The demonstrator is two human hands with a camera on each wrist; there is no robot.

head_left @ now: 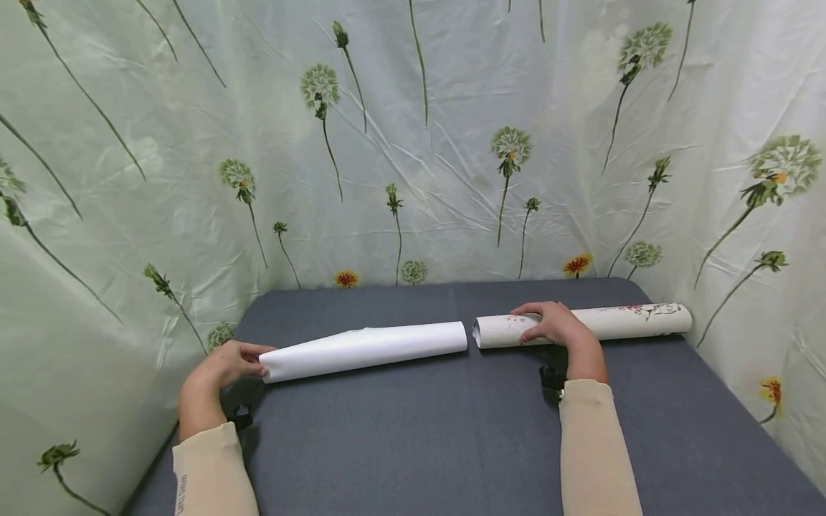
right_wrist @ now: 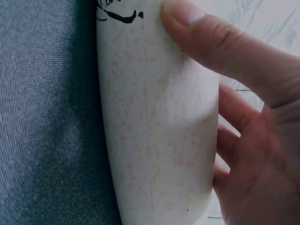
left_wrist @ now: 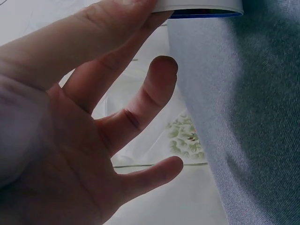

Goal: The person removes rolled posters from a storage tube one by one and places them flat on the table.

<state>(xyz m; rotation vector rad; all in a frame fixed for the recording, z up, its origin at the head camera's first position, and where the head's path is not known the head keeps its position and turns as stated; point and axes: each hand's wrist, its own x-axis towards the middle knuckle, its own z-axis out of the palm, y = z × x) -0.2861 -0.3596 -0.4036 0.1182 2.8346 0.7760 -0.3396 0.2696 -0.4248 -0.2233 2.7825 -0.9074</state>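
Observation:
A plain white paper roll [head_left: 374, 349] lies across the left part of the table, its left end squeezed narrower than its right. My left hand [head_left: 222, 364] pinches that left end between thumb and fingers. In the left wrist view the roll's rim [left_wrist: 208, 6] shows a blue inner edge, while the other fingers spread free below it. To the right lies a cream paper roll [head_left: 622, 324] with a red and black blossom print. My right hand [head_left: 558, 326] grips it near its left end, thumb on the near side and fingers over the far side. A small gap separates the two rolls.
Both rolls lie on a dark grey cloth-covered table [head_left: 400, 444]. A pale curtain [head_left: 439, 179] printed with dandelions hangs close behind the table and along both sides. Black straps [head_left: 551, 378] are on the wrists, below beige sleeves [head_left: 596, 444].

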